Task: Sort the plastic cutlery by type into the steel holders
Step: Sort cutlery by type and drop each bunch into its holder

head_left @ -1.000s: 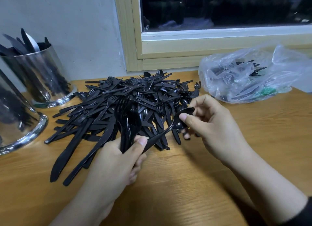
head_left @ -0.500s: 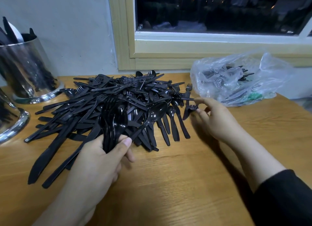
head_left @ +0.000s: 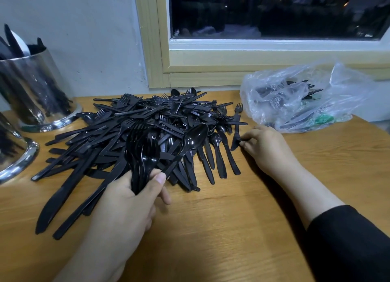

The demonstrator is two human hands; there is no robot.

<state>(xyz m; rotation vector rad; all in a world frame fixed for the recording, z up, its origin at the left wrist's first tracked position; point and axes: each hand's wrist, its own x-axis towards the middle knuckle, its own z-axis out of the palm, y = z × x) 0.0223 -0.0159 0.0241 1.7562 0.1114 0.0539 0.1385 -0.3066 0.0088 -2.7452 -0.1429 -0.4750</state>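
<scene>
Steel holders [head_left: 40, 92]: two, far left
Plastic bags [head_left: 299, 100]: one, far right
Hands [head_left: 268, 146]: two
Loose cutlery [head_left: 147, 121]: too many to count

so a second ago the right hand [head_left: 268, 146] was up near the left hand [head_left: 128, 199], pinching the bowl end of a spoon [head_left: 191, 141] and feeding its handle into the left hand's grip. now that spoon sits in the left hand's bundle of spoons [head_left: 145, 155], sticking out to the right, and the right hand has let go and gone out to the right edge of the pile [head_left: 147, 123], where its fingertips pinch the handle of a fork [head_left: 236, 130] lying there
</scene>
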